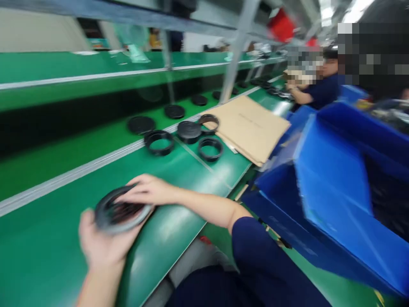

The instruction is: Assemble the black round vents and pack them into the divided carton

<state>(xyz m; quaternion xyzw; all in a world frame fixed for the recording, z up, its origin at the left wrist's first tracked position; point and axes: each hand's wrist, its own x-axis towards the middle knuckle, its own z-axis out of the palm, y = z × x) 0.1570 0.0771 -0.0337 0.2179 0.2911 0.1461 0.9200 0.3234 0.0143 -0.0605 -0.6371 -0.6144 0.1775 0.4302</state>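
Note:
Above the green workbench (57, 238) my left hand (104, 245) holds a round black part with a ring-shaped rim (104, 213), thumb at its side and fingers beneath. My right hand (148, 189) rests over the same part from the right, its fingers reaching onto the rim and into the middle. Dark reddish detail shows inside the ring, but motion blur hides what it is. Farther along the bench lie black rings (159, 143), one of them (210, 149) nearer the edge, and a black round lidded piece (189, 131).
Several black discs (174, 111) sit on the green belt behind the metal rail. Flat brown cardboard (249, 123) lies on the bench. Blue bins (335, 162) stand close on my right. A co-worker (322, 89) is at the far end. A shelf (105, 70) runs overhead.

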